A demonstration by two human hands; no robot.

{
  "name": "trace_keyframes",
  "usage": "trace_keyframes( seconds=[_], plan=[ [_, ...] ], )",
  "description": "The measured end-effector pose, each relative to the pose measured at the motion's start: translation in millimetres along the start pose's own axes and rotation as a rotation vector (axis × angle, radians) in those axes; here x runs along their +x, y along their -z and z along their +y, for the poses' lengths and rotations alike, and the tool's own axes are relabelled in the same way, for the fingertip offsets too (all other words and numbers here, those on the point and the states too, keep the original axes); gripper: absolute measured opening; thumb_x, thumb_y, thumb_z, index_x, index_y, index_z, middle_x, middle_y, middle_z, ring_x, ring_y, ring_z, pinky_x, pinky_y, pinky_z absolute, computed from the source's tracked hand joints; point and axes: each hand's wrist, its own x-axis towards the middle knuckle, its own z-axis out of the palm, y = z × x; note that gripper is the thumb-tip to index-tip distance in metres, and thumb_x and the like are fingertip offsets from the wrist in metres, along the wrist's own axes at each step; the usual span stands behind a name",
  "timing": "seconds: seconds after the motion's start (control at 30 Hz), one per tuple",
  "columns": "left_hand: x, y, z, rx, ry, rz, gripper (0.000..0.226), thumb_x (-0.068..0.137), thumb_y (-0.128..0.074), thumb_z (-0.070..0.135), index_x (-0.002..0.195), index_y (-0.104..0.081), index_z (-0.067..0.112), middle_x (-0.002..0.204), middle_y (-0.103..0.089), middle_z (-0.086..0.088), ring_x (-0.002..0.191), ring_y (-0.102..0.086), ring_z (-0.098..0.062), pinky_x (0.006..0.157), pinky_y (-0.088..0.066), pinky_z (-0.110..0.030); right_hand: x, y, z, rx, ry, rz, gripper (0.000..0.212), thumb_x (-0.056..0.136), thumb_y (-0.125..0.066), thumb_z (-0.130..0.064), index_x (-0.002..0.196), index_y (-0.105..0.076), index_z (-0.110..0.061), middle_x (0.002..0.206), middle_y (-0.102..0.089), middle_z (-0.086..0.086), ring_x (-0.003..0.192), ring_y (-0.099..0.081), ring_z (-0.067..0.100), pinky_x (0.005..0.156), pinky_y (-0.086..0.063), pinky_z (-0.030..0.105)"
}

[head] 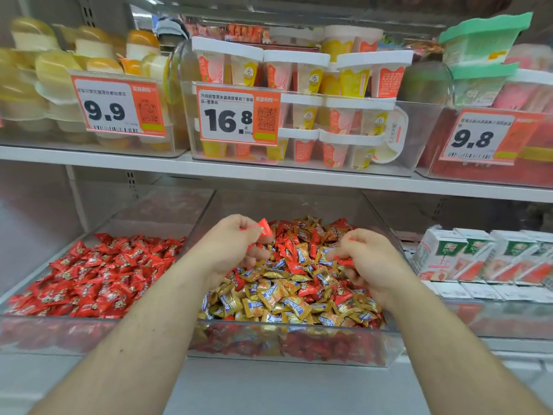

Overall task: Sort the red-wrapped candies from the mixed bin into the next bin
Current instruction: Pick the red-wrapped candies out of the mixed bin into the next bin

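Both hands point(232, 244) point(366, 259) seemingly pinch red candies point(264, 227).

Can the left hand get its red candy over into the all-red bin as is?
Probably yes: the left hand holds a red candy above the mixed bin, and the open-topped red bin sits directly beside it.

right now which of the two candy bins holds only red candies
The left bin: its candies are all red. The middle bin under the hands mixes red and gold.
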Motion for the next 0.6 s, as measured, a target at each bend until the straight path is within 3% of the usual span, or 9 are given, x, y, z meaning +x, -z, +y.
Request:
trace_keyframes(
  seconds=[0.07,0.17,0.27,0.33,0.43,0.5,0.57,0.6],
  plan=[
    [6,-6,-2,0.075,-0.013,0.019,0.016,0.100,-0.043,0.008,0.108,-0.055,0.015,0.089,-0.069,-0.008,0.067,-0.060,-0.019,0.056,-0.043,-0.029,3,-2,0,-0.255,0.078,0.037,0.018,0.082,-0.053,-0.005,0.077,-0.063,-0.019,0.075,-0.071,0.002,0.055,-0.050,0.016,0.052,-0.038,0.027],
    [10,-9,-1,0.515,-0.087,-0.019,0.020,0.101,-0.041,0.020,0.103,-0.060,0.026,0.087,-0.065,0.000,0.060,-0.051,-0.014,0.055,-0.039,-0.026,10,0,1,-0.690,0.095,-0.010,0.012,0.082,-0.065,-0.035,0.081,-0.064,-0.024,0.091,-0.068,-0.004,0.077,-0.063,0.014,0.064,-0.049,0.028],
    [4,-3,7,0.870,-0.058,-0.038,0.032,0.097,-0.048,0.048,0.089,-0.064,0.022,0.090,-0.068,0.003,0.080,-0.065,-0.017,0.065,-0.048,-0.028,11,1,2,-0.954,0.005,-0.061,0.048,0.068,-0.076,-0.056,0.099,-0.062,-0.022,0.099,-0.062,-0.006,0.089,-0.061,0.016,0.073,-0.051,0.030],
    [0,8,12,0.978,0.021,-0.023,0.031,0.091,-0.057,0.052,0.090,-0.068,0.024,0.099,-0.070,0.003,0.091,-0.066,-0.017,0.069,-0.049,-0.028,6,-2,2,-1.042,-0.024,-0.122,0.051,0.067,-0.080,-0.053,0.103,-0.062,-0.022,0.095,-0.061,-0.005,0.087,-0.062,0.017,0.077,-0.055,0.032],
    [-6,19,15,1.159,0.091,-0.096,0.035,0.083,-0.067,0.051,0.102,-0.073,0.021,0.109,-0.072,0.001,0.099,-0.066,-0.017,0.079,-0.052,-0.030,4,-4,6,-1.045,-0.012,-0.152,0.033,0.072,-0.078,-0.033,0.099,-0.064,-0.023,0.091,-0.064,-0.004,0.079,-0.064,0.015,0.068,-0.056,0.029],
    [-11,18,13,1.235,0.120,-0.174,0.047,0.083,-0.069,0.047,0.123,-0.067,0.023,0.127,-0.064,0.002,0.113,-0.061,-0.018,0.091,-0.050,-0.031,3,-3,6,-0.978,0.009,-0.138,0.020,0.076,-0.073,-0.024,0.095,-0.065,-0.026,0.088,-0.063,-0.006,0.069,-0.062,0.011,0.054,-0.047,0.024],
    [-15,15,9,1.269,0.135,-0.208,0.055,0.085,-0.071,0.039,0.136,-0.056,0.025,0.137,-0.057,0.003,0.121,-0.055,-0.019,0.097,-0.046,-0.030,1,-1,7,-0.809,0.048,-0.112,0.015,0.082,-0.069,-0.021,0.094,-0.066,-0.029,0.093,-0.060,-0.007,0.060,-0.057,0.008,0.048,-0.038,0.021],
    [-16,15,7,1.277,0.126,-0.196,0.052,0.085,-0.070,0.032,0.135,-0.057,0.025,0.133,-0.059,0.002,0.116,-0.057,-0.020,0.093,-0.047,-0.029,-1,-1,7,-0.689,0.070,-0.095,0.013,0.084,-0.067,-0.021,0.094,-0.067,-0.030,0.094,-0.059,-0.006,0.057,-0.055,0.007,0.048,-0.037,0.021]
  ],
)
